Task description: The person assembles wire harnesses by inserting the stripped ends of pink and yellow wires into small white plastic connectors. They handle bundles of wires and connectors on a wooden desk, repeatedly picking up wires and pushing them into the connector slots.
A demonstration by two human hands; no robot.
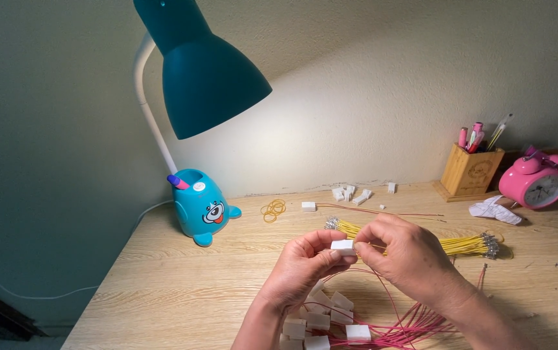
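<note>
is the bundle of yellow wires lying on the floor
No, the bundle of yellow wires lies on the wooden desk, behind the hands.

Teal lamp [208, 71], white connector [342, 246], yellow wires [460, 245], pink clock [535, 185], red wires [415, 321]

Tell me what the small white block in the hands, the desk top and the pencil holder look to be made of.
White connector block, pinched between left hand and right hand: likely moulded plastic, matte, with crisp edges. Desk top: pale wood or wood-look laminate, with streaky grain lines; which one is unclear. Pencil holder: probably light wood or bamboo, tan, matte, with boxy flat sides.
</note>
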